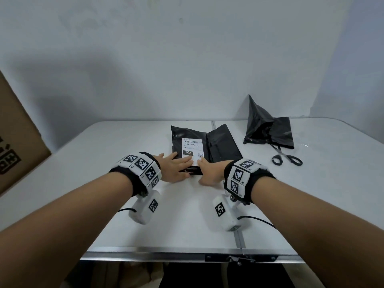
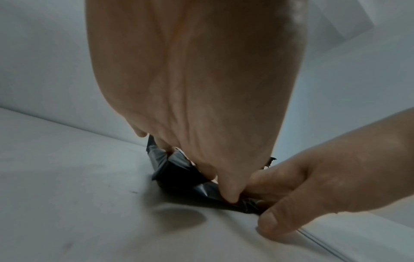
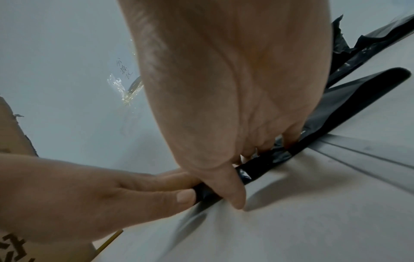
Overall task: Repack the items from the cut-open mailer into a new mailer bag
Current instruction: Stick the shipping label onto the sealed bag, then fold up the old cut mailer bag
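Observation:
A black mailer (image 1: 187, 136) with a white shipping label (image 1: 192, 148) lies flat at the table's middle. My left hand (image 1: 176, 167) rests on its near left part with straight fingers; in the left wrist view the thumb of that hand (image 2: 201, 88) presses the folded black edge (image 2: 172, 170). My right hand (image 1: 207, 171) is at the near right part. Its fingers lie on top and its thumb (image 3: 235, 198) sits in front of the fold (image 3: 257, 166), pinching it. The cut-open mailer (image 1: 268, 129) stands crumpled at the back right.
A second flat black bag (image 1: 222, 144) lies against the labelled mailer's right side. Black scissors (image 1: 286, 159) lie in front of the crumpled mailer. A cardboard box (image 1: 16, 146) stands off the table's left edge. A white wall runs behind the white folding table (image 1: 124, 146).

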The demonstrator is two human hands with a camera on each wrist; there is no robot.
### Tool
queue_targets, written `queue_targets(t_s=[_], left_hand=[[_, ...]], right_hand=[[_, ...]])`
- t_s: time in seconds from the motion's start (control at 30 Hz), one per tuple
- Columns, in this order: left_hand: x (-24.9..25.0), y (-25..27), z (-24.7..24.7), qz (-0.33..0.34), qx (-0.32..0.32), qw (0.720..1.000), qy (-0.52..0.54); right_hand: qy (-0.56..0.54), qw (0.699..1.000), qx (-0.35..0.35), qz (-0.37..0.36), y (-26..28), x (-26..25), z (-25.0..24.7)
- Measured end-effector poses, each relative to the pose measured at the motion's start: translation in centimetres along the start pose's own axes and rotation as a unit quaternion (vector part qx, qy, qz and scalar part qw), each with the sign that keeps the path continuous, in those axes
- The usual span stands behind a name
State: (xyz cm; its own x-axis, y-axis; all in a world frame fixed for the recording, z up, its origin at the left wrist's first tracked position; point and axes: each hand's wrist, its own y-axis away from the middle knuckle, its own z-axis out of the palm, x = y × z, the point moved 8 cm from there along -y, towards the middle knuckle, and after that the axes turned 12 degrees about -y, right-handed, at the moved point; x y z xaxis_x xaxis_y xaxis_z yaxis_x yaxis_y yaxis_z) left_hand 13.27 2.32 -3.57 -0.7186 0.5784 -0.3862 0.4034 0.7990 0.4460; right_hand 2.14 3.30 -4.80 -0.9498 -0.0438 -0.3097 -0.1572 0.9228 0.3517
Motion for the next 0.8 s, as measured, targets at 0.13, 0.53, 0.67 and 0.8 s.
queue_targets(t_s=[0.13, 0.53, 0.67, 0.8], left_hand=[[-0.4, 1.0, 1.5, 0.009, -0.015, 1.000, 0.000], [-1.1, 3.2, -2.5, 0.036, 0.115, 0.971, 0.204], [-2.8, 1.1, -7.1, -0.039, 0.243, 0.955, 0.164], [-1.1, -2.3, -11.3, -0.009, 0.293, 0.938, 0.185]], right_hand=[[-0.021, 1.000, 0.003, 0.003, -0.1, 0.4, 0.2], [-0.108, 0.992, 0.052, -0.033, 1.0, 1.4, -1.5], [-0.291, 0.912, 0.285, -0.052, 3.3, 5.2, -7.8], [-0.371, 0.828, 0.420, 0.017, 6.1, 13.3, -12.1]])
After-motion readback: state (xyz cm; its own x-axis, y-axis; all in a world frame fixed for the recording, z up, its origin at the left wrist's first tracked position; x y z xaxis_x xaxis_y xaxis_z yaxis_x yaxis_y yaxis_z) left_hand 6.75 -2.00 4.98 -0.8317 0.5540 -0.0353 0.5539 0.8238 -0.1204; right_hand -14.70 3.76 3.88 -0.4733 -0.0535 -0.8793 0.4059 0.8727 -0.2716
